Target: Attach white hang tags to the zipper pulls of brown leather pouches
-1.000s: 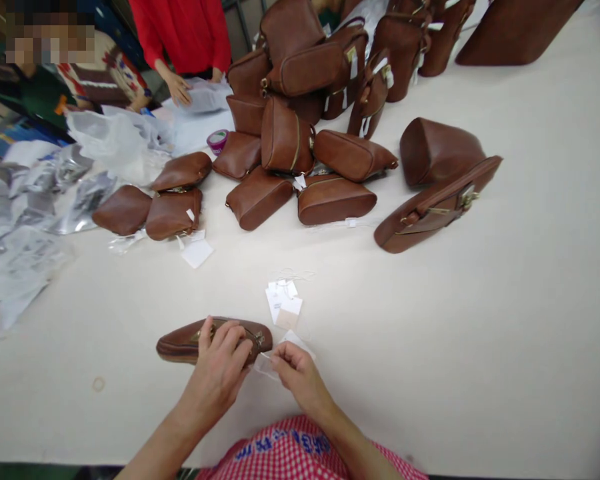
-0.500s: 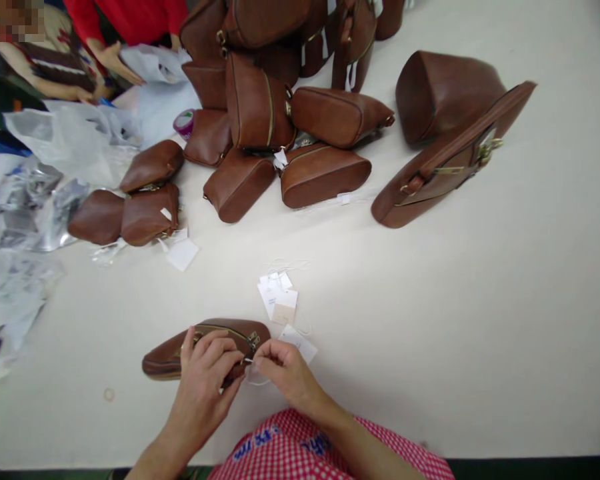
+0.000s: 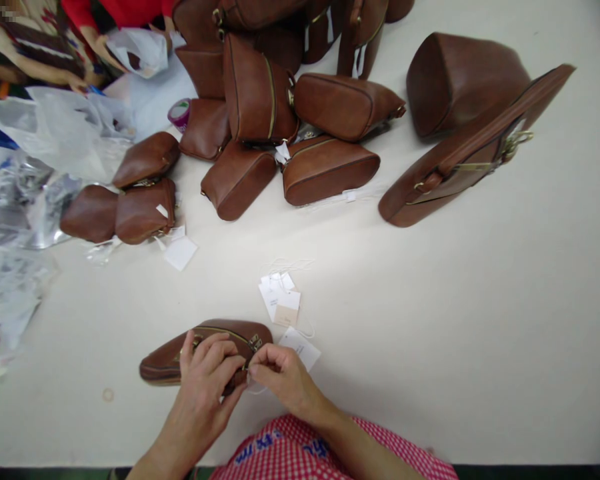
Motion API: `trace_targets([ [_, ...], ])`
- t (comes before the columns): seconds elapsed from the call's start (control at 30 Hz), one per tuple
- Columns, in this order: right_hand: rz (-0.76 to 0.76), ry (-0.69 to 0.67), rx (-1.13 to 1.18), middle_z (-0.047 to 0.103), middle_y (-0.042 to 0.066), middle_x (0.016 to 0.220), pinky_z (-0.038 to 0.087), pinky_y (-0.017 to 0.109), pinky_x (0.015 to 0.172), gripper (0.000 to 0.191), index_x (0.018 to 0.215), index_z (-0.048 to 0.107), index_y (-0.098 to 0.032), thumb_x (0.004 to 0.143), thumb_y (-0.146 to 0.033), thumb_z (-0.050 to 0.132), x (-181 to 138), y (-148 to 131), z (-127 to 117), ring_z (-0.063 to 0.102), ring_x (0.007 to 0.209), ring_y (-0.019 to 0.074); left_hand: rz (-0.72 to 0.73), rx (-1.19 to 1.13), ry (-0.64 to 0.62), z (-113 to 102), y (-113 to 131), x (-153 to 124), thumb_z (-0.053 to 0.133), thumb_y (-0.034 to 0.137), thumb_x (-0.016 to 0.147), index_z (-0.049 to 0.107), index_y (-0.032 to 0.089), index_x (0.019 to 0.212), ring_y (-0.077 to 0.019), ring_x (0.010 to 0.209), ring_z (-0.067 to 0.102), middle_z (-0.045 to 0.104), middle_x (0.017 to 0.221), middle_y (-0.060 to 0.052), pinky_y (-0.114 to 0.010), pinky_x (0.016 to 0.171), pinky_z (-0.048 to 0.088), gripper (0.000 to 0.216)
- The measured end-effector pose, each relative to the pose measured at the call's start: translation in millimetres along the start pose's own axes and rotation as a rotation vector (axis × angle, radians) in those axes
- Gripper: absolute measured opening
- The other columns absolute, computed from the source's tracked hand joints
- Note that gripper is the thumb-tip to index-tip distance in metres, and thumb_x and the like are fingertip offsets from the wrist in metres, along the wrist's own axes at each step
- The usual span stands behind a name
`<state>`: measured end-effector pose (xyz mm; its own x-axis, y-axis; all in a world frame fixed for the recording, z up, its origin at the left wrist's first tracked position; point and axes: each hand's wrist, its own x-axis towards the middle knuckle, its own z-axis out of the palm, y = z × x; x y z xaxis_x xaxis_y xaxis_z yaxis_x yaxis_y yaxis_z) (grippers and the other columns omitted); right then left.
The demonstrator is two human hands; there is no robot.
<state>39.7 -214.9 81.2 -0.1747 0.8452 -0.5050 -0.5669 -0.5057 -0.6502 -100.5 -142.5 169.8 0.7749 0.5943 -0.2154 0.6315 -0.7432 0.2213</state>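
A small brown leather bag (image 3: 163, 363) with a brass zipper lies on the table close to me. My left hand (image 3: 207, 373) is closed on its near side, thumb and fingers gripping a leather tab by the zipper end. My right hand (image 3: 283, 377) pinches a thin white tag string (image 3: 256, 391) right beside that tab. The fingertips of both hands nearly meet there, and the string's end is hidden between them. A white paper tag (image 3: 300, 348) lies just beyond my right hand. Farther out is a small pile of white and beige tags (image 3: 280, 300) with loose strings.
Many brown bags (image 3: 260, 93) are heaped at the back. A large bag (image 3: 465, 160) stands at right. Three small bags (image 3: 145, 210) sit left, near clear plastic wrapping (image 3: 15, 280) and a purple tape roll (image 3: 180, 115). Co-workers' hands (image 3: 105, 53) hold plastic at upper left.
My right hand has drawn slightly closer to the tab, and less of the string shows between my hands. The view has shifted a little. A co-worker's hands have moved with a plastic bag.
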Motion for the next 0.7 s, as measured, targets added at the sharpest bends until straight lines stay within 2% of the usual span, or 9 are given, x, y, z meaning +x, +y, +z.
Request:
trace_targets([
  [0.17,0.037,-0.041,0.100,0.059,-0.005,0.059,0.039,0.023,0.054,0.014,0.070,0.062,-0.018,0.070,-0.031,0.068,1.3,1.8,0.8,0.051,0.053,0.0087,0.009,-0.079,-0.001,-6.9,-3.2,-4.6,0.061,0.024,0.084,0.056,0.023,0.109,-0.0279,0.117,0.053,0.061,0.113,-0.008,-0.062,0.116,0.015,0.026],
  [0.27,0.066,-0.045,0.168,0.061,-0.005,0.058,0.040,0.023,0.052,0.024,0.070,0.061,-0.018,0.066,-0.037,0.075,2.3,5.0,0.7,0.055,0.052,0.0093,0.010,-0.138,-0.072,-17.5,-3.4,-5.4,0.060,0.026,0.084,0.054,0.022,0.115,-0.0293,0.124,0.050,0.057,0.125,-0.011,-0.062,0.117,0.019,0.031],
  [0.37,0.088,-0.054,0.185,0.062,-0.006,0.057,0.038,0.021,0.048,0.030,0.072,0.060,-0.018,0.065,-0.041,0.077,3.4,8.8,1.1,0.057,0.049,0.0087,0.002,-0.176,-0.117,-24.7,-3.7,-3.7,0.051,0.020,0.088,0.053,0.022,0.120,-0.0275,0.129,0.047,0.053,0.133,-0.011,-0.060,0.118,0.020,0.032],
  [0.47,0.123,-0.066,0.249,0.063,-0.006,0.055,0.040,0.020,0.046,0.038,0.073,0.056,-0.018,0.062,-0.045,0.080,4.9,11.6,1.8,0.059,0.048,0.0100,0.022,-0.165,-0.094,-24.4,-4.7,-2.1,0.047,0.015,0.089,0.053,0.022,0.120,-0.0247,0.131,0.046,0.054,0.133,-0.009,-0.057,0.120,0.019,0.033],
  [0.53,0.157,-0.098,0.304,0.065,-0.005,0.054,0.043,0.021,0.046,0.044,0.073,0.053,-0.019,0.058,-0.048,0.082,6.3,12.7,1.9,0.062,0.047,0.0119,0.039,-0.161,-0.092,-23.2,-5.2,-1.7,0.046,0.015,0.089,0.054,0.022,0.119,-0.0227,0.130,0.047,0.057,0.130,-0.007,-0.052,0.121,0.022,0.032],
  [0.6,0.194,-0.140,0.333,0.067,-0.004,0.055,0.046,0.022,0.045,0.049,0.074,0.049,-0.019,0.055,-0.048,0.084,7.9,13.6,1.5,0.064,0.048,0.0138,0.022,-0.175,-0.083,-24.0,-5.3,-0.6,0.043,0.015,0.091,0.054,0.022,0.119,-0.0200,0.125,0.051,0.060,0.126,-0.007,-0.043,0.118,0.032,0.030],
  [0.7,0.234,-0.178,0.348,0.068,-0.004,0.057,0.049,0.022,0.045,0.051,0.075,0.048,-0.019,0.053,-0.045,0.086,9.9,14.6,0.3,0.067,0.051,0.0162,-0.045,-0.228,-0.077,-28.4,-3.6,5.4,0.039,0.016,0.094,0.055,0.021,0.117,-0.0184,0.116,0.058,0.062,0.121,-0.007,-0.031,0.104,0.049,0.028],
])
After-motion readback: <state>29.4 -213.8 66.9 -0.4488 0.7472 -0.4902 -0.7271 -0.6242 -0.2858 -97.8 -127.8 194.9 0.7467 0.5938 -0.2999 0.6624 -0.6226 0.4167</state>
